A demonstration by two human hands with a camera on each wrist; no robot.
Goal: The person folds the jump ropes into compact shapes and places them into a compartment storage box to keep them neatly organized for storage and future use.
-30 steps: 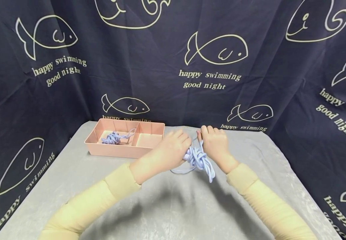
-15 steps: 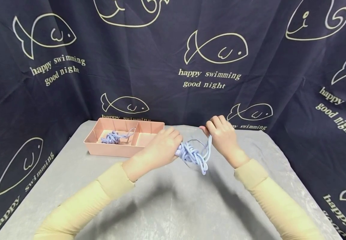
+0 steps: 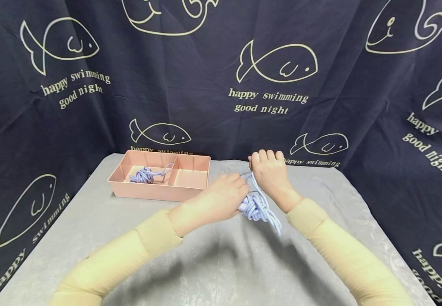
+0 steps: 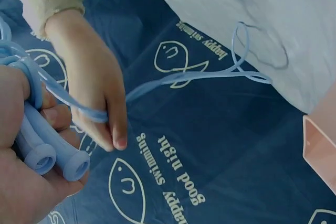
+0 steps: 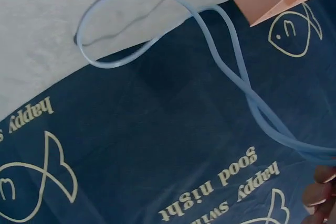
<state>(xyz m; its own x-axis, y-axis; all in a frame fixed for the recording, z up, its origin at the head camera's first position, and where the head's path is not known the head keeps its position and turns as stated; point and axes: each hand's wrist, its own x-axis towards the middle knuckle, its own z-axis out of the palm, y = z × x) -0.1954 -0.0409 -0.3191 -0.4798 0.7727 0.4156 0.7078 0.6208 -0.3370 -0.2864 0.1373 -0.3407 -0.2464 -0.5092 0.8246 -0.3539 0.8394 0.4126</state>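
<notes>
My left hand (image 3: pixel 226 197) grips the two light blue handles (image 4: pixel 52 153) of a jump rope, side by side with their hollow ends sticking out of the fist in the left wrist view. From that hand, a knotted bundle of the rope (image 3: pixel 257 208) hangs above the table, loose loops drooping to the right. Close beside it, my right hand (image 3: pixel 270 174) pinches two strands between thumb and fingers (image 4: pixel 119 129). Beyond the pinch, a free loop (image 5: pixel 107 65) dangles and crosses itself. The right hand is mostly out of the right wrist view; only some fingertips (image 5: pixel 317 192) show.
A pink two-compartment box (image 3: pixel 155 193) stands at the back left of the grey-covered table (image 3: pixel 221 263). In its left compartment lies another knotted blue rope bundle (image 3: pixel 142 175). A dark fish-print curtain (image 3: pixel 205 85) encloses the back and sides.
Over the last second my right hand pulls out to the right with the strands, then comes back left beside the bundle. My left hand shifts slightly left, then right again.
</notes>
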